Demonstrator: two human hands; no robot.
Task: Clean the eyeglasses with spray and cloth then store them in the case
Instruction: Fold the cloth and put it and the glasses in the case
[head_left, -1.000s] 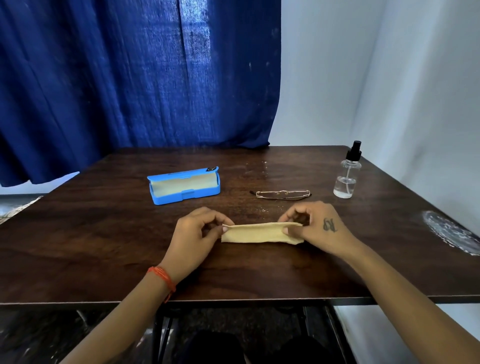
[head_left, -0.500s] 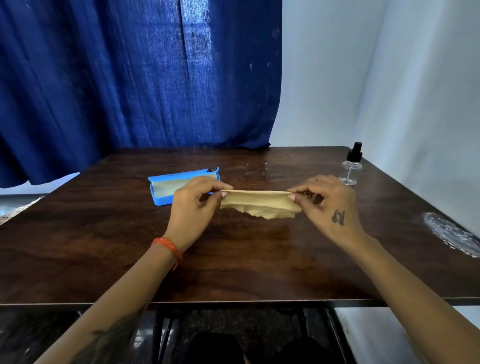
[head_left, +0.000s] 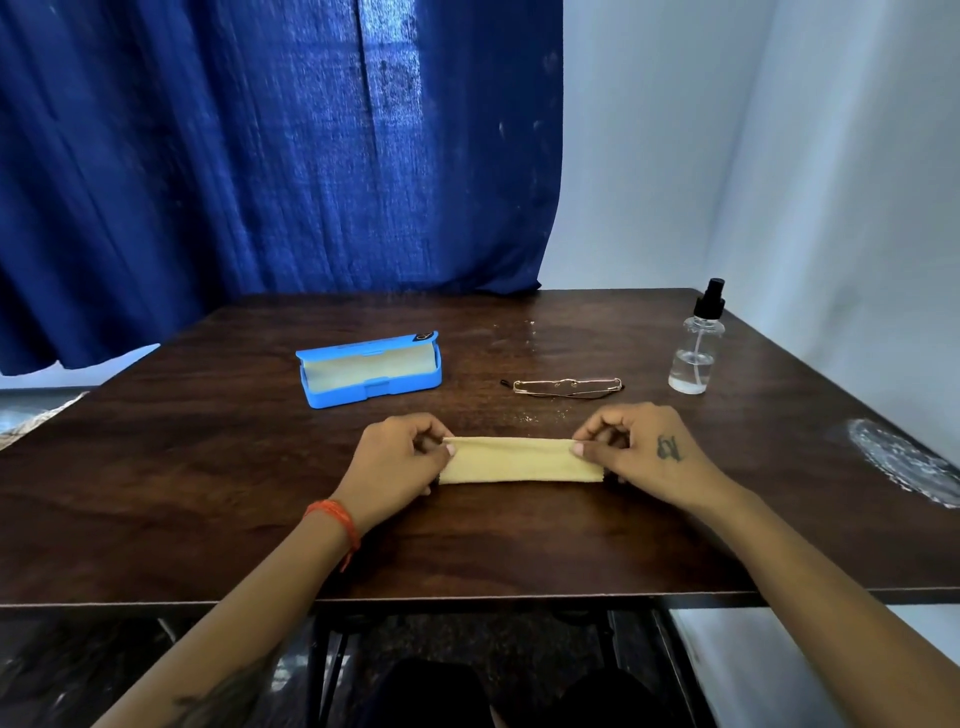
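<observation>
Dark wooden worktop (head_left: 156, 493) before a blue curtain (head_left: 260, 156).
Our left hand (head_left: 397, 460) and right hand (head_left: 636, 452) each pinch one end of one folded cloth (head_left: 519, 461); beyond it lie one eyeglasses (head_left: 566, 387), one open case (head_left: 371, 368), one spray bottle (head_left: 696, 343).

A dark brown wood-grain tabletop (head_left: 218, 499) carries four things. The folded yellow cloth (head_left: 522, 460) lies flat near its front middle. Behind the cloth and to the left sits the open blue case (head_left: 371, 370) with a pale lining. Just behind the cloth and slightly right lie the folded eyeglasses (head_left: 566, 387). Farther right of the cloth, beyond the eyeglasses, stands the clear spray bottle (head_left: 696, 345), upright. A pale scuffed patch (head_left: 904, 460) marks the tabletop's right edge.
</observation>
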